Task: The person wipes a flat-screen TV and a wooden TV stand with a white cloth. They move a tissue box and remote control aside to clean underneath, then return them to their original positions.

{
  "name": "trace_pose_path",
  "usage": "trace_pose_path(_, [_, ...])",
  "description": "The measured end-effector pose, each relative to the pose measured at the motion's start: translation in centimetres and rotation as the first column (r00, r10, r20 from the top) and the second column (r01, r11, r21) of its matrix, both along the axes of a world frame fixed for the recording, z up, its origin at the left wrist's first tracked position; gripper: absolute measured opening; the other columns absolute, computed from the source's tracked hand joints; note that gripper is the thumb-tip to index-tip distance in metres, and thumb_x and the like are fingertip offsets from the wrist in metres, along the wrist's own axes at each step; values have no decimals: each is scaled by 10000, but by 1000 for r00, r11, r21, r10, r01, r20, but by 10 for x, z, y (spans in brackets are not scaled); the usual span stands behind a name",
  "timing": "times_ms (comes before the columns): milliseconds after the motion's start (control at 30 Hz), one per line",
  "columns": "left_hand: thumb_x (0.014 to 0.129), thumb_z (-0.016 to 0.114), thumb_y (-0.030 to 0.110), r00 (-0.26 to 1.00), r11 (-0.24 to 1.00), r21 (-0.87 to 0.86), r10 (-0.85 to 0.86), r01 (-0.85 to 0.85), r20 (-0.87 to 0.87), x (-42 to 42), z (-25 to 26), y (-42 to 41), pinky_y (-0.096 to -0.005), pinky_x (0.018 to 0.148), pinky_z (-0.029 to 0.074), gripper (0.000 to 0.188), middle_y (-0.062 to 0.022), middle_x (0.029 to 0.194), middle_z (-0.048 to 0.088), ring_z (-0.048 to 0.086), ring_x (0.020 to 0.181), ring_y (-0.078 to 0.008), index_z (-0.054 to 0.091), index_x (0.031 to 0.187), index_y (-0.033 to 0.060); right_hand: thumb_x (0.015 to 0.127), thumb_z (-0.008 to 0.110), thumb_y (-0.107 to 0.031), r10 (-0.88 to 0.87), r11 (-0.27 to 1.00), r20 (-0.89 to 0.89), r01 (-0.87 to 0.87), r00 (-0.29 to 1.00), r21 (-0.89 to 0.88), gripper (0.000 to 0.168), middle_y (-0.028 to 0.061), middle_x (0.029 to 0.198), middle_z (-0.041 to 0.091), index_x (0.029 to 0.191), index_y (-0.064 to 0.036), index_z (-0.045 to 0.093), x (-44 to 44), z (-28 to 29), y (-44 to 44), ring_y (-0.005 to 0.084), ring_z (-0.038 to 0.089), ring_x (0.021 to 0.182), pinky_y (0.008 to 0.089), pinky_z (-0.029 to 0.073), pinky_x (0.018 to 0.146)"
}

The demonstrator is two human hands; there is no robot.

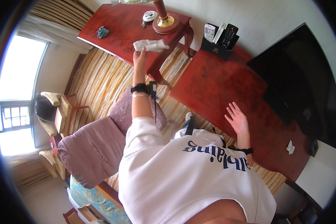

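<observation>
My left hand (140, 57) is stretched far forward, pinching a crumpled white cloth (149, 45) between thumb and fingers. The cloth is over the right part of a reddish wooden desk (117, 28). On that same desk lies a bunched grey-green cloth (102, 32), left of my hand. My right hand (237, 119) holds nothing, its fingers spread and palm showing. It is over or near the front edge of a long reddish wooden cabinet (212, 84); whether it touches the top cannot be told.
A lamp base (166, 23) and a white round object (150, 16) stand on the desk. A black holder (217, 49) with remote controls, a large television (302, 84) and a crumpled white tissue (290, 147) are on the cabinet side. A mauve-covered chair (92, 148) stands at my left.
</observation>
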State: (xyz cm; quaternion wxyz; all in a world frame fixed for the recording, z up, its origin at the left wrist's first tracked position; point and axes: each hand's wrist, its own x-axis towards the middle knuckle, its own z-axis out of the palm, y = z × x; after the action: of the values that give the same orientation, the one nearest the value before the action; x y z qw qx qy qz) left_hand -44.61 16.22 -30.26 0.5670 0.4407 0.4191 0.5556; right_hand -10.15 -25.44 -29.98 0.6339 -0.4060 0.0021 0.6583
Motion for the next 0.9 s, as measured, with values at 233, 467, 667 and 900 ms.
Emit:
trace_pose_path(233, [797,510,61,965,974,-185,84,-132,-247,16,-58,-34,-228,634,452,371,-94,1086,575,551,794,-102,525,1163,2,890,443,-192,-172,978,29,174,985,-114,494,72,1411,375,1369,-100,368,10,-12,-54,215,348,1291,416,259,1068])
trace_pose_path(467, [830,460,24,913,976,-132,-209,173,-352,97,-72,-163,-253,689,496,203,-72,884,631,582,772,-117,634,923,-24,958,362,-219,-261,961,197,273,945,-37,444,161,1343,444,1349,-10,361,24,-7,-100,258,434,1236,380,326,1047])
trace_pose_path(667, [877,496,47,824,838,-127,-545,531,-154,180,-55,-228,-292,801,505,149,-78,1000,618,594,881,-157,605,971,10,860,479,-14,-305,853,705,512,640,-96,316,89,1087,624,1165,-22,560,76,15,-185,158,606,952,277,461,845])
trace_pose_path(900, [879,516,88,793,831,-113,-554,544,-254,263,-4,-314,-277,770,503,141,-39,946,602,585,853,-136,607,966,25,773,482,71,-39,640,998,765,-58,69,276,82,947,677,949,-44,660,260,-23,-369,170,643,816,266,499,720])
